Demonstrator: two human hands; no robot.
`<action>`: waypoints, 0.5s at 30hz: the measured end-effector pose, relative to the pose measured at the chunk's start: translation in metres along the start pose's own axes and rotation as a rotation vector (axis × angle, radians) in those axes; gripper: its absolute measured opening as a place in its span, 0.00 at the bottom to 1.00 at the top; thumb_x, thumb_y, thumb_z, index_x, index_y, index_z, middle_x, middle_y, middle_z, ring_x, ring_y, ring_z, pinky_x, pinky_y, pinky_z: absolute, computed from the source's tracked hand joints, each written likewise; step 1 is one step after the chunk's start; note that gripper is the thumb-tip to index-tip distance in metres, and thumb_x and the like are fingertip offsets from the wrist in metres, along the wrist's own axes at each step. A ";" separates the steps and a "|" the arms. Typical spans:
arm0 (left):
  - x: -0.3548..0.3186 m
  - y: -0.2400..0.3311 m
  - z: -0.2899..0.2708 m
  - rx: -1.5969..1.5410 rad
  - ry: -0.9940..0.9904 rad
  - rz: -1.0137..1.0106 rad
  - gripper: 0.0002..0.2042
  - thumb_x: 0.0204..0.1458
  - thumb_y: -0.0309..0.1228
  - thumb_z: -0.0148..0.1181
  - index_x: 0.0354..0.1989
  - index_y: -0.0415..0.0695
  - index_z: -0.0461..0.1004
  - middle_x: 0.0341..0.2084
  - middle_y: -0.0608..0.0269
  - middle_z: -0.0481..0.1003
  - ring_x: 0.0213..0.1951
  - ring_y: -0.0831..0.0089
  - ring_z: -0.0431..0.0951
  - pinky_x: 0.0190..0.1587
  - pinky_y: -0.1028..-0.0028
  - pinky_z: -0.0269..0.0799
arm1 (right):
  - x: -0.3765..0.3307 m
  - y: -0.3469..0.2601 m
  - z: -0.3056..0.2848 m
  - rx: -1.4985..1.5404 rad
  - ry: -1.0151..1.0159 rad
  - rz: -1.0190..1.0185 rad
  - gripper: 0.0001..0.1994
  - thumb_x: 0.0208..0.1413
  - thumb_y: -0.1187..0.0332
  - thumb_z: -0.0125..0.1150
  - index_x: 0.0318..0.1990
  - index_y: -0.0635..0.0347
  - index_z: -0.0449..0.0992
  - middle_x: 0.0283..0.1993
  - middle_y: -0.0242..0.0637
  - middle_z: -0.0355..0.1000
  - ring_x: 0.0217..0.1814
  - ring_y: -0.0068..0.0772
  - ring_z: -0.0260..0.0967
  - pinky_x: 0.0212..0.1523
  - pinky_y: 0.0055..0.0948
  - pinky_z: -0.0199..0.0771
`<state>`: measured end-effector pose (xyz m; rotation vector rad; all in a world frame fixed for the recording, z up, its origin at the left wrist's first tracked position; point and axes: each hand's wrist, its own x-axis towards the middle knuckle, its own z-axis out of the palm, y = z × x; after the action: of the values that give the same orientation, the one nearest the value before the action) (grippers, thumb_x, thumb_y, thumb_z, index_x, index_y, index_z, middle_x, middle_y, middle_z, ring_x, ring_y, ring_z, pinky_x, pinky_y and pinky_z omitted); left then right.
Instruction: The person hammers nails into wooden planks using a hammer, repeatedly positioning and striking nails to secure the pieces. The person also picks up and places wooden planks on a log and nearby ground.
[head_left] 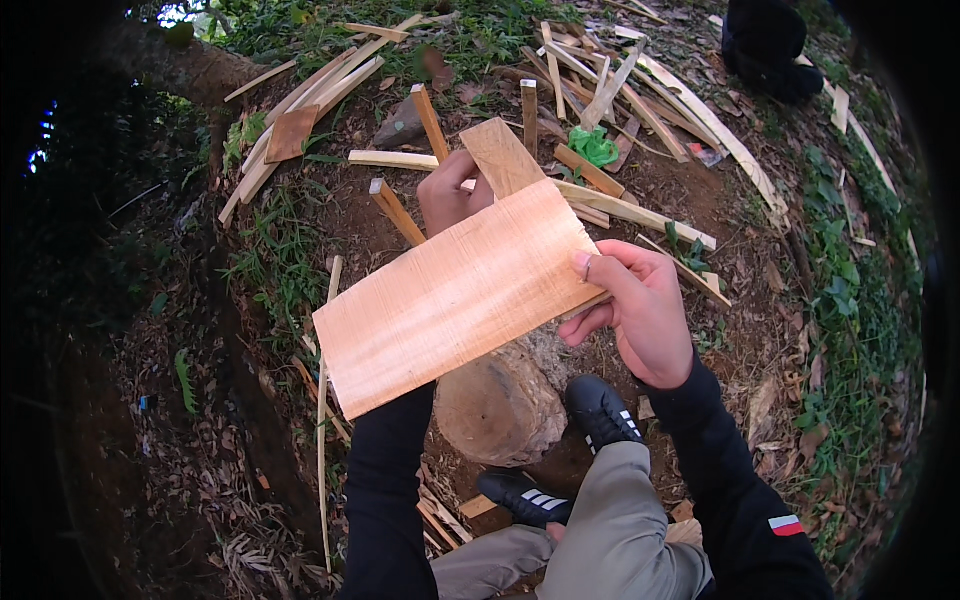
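Note:
A wide, pale wooden board (450, 300) is held up in front of me, tilted with its left end lower. My right hand (640, 310) pinches its right end, thumb on the face and fingers beneath. Behind the upper edge, my left hand (455, 195) is closed beside a smaller flat wooden piece (503, 155) that sticks up past the board. The fingers seem to grip this piece, though the board hides part of them. Below the board stands a round tree stump (500, 405), close to my dark shoes (602, 412).
Wooden stakes (430, 122) stand upright in the soil ahead. Long wood strips lie in piles at far left (305, 110) and far right (640, 95). A crumpled green plastic bag (593, 146) sits among them. Someone's dark-clothed form or a dark object (765, 50) is at top right.

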<state>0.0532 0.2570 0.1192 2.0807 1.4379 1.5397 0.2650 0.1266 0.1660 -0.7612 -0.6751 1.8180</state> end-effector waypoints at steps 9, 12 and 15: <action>-0.003 0.007 0.007 -0.001 0.086 -0.042 0.06 0.51 0.25 0.66 0.35 0.35 0.81 0.24 0.52 0.79 0.26 0.68 0.82 0.29 0.71 0.72 | 0.001 0.002 0.001 0.015 -0.002 -0.002 0.12 0.65 0.71 0.57 0.42 0.77 0.77 0.32 0.50 0.79 0.23 0.37 0.80 0.23 0.29 0.85; -0.002 0.008 0.010 0.004 0.079 -0.066 0.07 0.50 0.25 0.66 0.36 0.36 0.81 0.24 0.52 0.79 0.26 0.70 0.82 0.29 0.72 0.71 | 0.002 0.004 0.000 0.020 -0.005 -0.009 0.12 0.65 0.71 0.57 0.42 0.77 0.77 0.32 0.50 0.79 0.23 0.37 0.80 0.23 0.29 0.85; -0.002 0.002 0.011 -0.002 0.078 -0.070 0.07 0.53 0.26 0.66 0.36 0.35 0.81 0.26 0.53 0.81 0.28 0.71 0.83 0.32 0.73 0.75 | 0.002 0.003 -0.001 0.014 0.000 -0.012 0.13 0.65 0.70 0.57 0.43 0.77 0.77 0.32 0.50 0.79 0.23 0.36 0.80 0.23 0.29 0.84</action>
<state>0.0629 0.2585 0.1144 1.9674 1.5178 1.6114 0.2635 0.1277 0.1624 -0.7466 -0.6648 1.8096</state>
